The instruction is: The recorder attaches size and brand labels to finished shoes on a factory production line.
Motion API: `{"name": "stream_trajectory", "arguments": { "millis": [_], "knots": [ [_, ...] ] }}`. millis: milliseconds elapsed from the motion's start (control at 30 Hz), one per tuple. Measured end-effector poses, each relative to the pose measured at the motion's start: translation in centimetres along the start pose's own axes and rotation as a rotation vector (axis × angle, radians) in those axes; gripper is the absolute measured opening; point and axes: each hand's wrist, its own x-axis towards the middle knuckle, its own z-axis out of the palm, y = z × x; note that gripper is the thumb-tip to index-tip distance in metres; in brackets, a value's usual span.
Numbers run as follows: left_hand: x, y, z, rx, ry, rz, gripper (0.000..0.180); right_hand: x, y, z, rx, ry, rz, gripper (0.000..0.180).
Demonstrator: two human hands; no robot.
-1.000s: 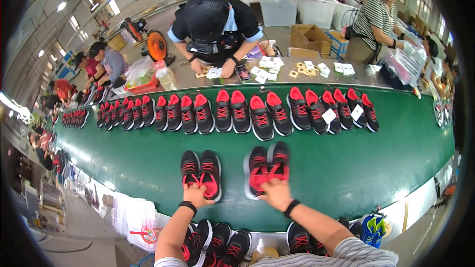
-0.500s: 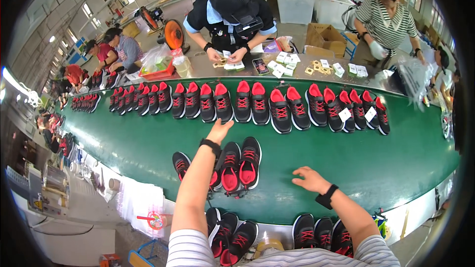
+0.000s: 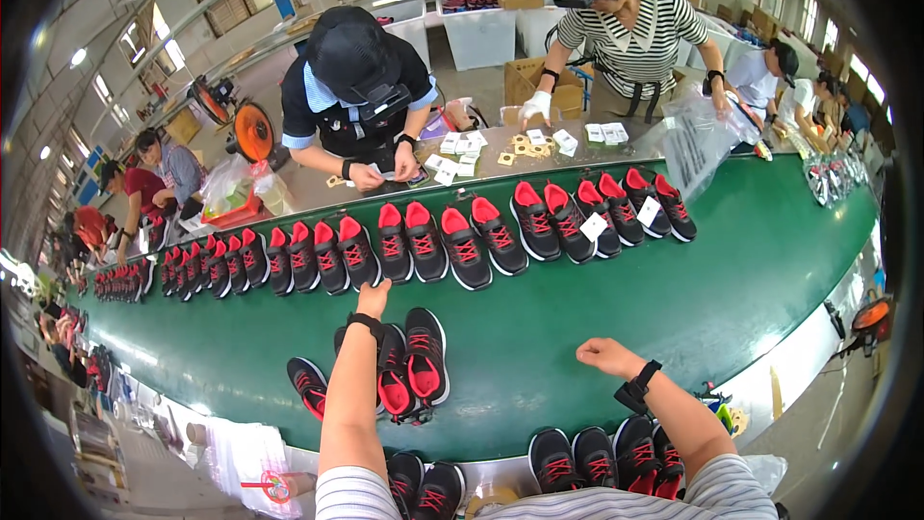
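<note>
Black-and-red shoe (image 3: 358,255): sole down in the long row on the green table (image 3: 712,299), toe toward the person, right at the left hand.
Handling: probably light; the upper looks soft and likely gives when squeezed, the white-edged sole seems stiffer and not slippery, and little appears fragile.
Best hold: likely the heel collar or both sides of the midfoot; the rounded toe offers less purchase.
Left hand (image 3: 373,299): at that shoe's toe, touching or nearly so; whether its fingers are clamped on it, I cannot tell.
Right hand (image 3: 612,357): over the green table, well apart from the shoes; fingers curled together, with nothing visible in them.
Nearer shoes: a pair (image 3: 426,356) beside the left forearm, toes pointing away, partly hidden by it; another shoe (image 3: 308,387) on the forearm's other side.
Row's right end: small white tags (image 3: 594,226) lie against some shoes.
Far side: a co-worker in a black cap (image 3: 351,48) bends over small white boxes (image 3: 462,144); another, in stripes (image 3: 626,39), stands alongside.
</note>
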Motion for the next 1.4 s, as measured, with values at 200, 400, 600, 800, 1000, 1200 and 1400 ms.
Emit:
{"name": "stream_trajectory", "arguments": {
  "millis": [200, 400, 600, 800, 1000, 1200, 1400],
  "knots": [
    [-1.6, 2.3, 0.6, -0.006, 0.124, 0.031, 0.080, 0.7, 0.3, 1.0, 0.002, -0.009, 0.016, 0.030],
    [0.8, 0.9, 0.4, 0.017, 0.169, 0.047, 0.082, 1.4, -0.4, 0.1, 0.041, -0.016, 0.029, 0.028],
    [1.9, -0.9, -1.9, -0.021, 0.177, 0.161, 0.083, 2.8, -4.2, -2.8, 0.239, 0.090, 0.084, 0.025],
    [-1.3, 1.4, -1.1, 0.159, 0.248, 0.077, 0.070, 3.3, -5.4, -5.7, 0.383, 0.313, 0.024, 0.031],
    [-6.8, 2.1, -1.3, -0.017, -0.037, -0.099, 0.073, 6.1, -6.4, -8.0, 0.882, 0.390, -0.166, 0.079],
    [-16.6, 2.2, -1.9, -0.265, -0.497, -0.105, 0.053, 10.9, -6.0, -11.0, 1.073, 0.721, -0.042, 0.022],
    [-30.0, 3.9, -0.9, -0.369, -0.733, 0.070, 0.032, -2.4, -8.1, -3.4, 0.585, 0.299, -0.292, 0.019]
  ]
}}
